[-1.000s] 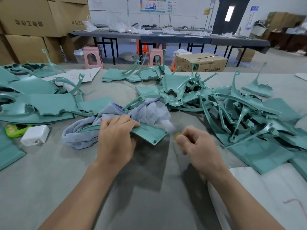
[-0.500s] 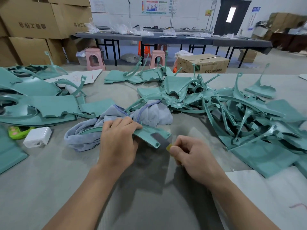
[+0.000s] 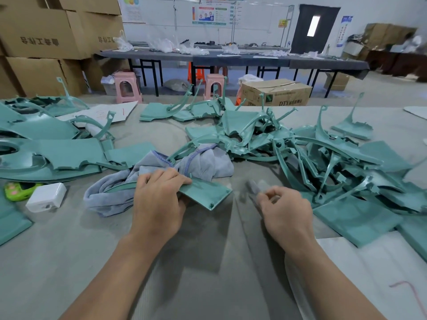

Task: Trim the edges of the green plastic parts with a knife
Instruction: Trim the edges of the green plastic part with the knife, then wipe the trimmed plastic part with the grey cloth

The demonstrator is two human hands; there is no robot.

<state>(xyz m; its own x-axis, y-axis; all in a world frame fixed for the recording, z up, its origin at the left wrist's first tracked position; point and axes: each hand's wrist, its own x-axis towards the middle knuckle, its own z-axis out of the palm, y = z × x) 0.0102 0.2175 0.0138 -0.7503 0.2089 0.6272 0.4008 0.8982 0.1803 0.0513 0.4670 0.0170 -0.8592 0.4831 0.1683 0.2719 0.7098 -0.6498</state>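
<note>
The green plastic part lies near the middle of the surface, partly over a grey cloth, its flat corner pointing right. The left hand grips its left portion, fingers curled over the far edge and pressing it down. The right hand, just right of the part and apart from it, pinches a small knife, whose blade is blurred. The risk, as I judge it, is the blade slipping off the thin edge toward the holding fingers, or the part sliding on the soft cloth. A heap of green parts lies far right.
</note>
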